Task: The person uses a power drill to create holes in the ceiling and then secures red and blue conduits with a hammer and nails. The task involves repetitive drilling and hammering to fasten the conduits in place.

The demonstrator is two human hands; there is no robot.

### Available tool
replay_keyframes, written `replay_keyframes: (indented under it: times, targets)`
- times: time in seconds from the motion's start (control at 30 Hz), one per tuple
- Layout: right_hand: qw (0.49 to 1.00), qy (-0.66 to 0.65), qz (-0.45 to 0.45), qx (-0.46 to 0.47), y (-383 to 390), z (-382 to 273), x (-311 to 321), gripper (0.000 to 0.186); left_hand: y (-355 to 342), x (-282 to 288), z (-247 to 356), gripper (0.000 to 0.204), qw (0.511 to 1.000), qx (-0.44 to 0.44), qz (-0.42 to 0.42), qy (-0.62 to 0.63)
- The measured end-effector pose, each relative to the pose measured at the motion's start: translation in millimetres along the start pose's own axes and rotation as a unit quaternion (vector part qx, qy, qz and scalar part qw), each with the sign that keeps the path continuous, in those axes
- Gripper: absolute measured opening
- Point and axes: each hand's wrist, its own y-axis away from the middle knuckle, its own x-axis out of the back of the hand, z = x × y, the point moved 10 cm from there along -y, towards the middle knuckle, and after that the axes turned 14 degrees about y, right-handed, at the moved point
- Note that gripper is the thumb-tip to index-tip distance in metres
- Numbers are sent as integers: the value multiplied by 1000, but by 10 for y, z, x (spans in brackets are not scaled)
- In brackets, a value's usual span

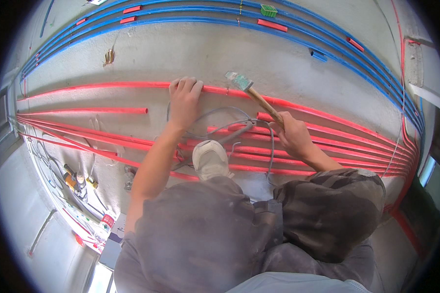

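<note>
My left hand (185,100) lies over a long red conduit pipe (274,101), its fingers curled round the far side. In my right hand (293,134) is a hammer (265,103), gripped by its wooden handle. The worn, greenish hammer head (240,81) is just above the same pipe, right of my left hand; whether it touches the pipe I cannot tell. Between my hands a loose grey cable (220,111) loops across the floor. Nearer to me several more red pipes (298,155) run side by side, some with cut ends.
Blue pipes (181,20) with short red sleeves curve along the far side, a green box (268,10) on them. My shoe (210,158) stands among the red pipes. A yellow-and-black power tool (72,181), cables and a bottle (104,224) lie at left. A short blue pipe piece (319,56) lies beyond.
</note>
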Motion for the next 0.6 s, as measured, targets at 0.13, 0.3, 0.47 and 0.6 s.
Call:
replay_keyframes:
  times: [0.13,0.3,0.47,0.6]
  targets:
    - [994,48,-87,-49,27,211,-344,23,28,-63,-83,33,1000,2,-6,27]
    - [998,19,-41,-34,-30,23,-123,25,25,-12,-66,35,999,-22,-1,42]
    - [990,89,-95,-51,-3,284,-429,25,10,-41,-79,32,999,-24,-2,41]
    - [998,34,-43,-30,-90,62,-197,25,23,-34,-112,31,998,-23,12,50]
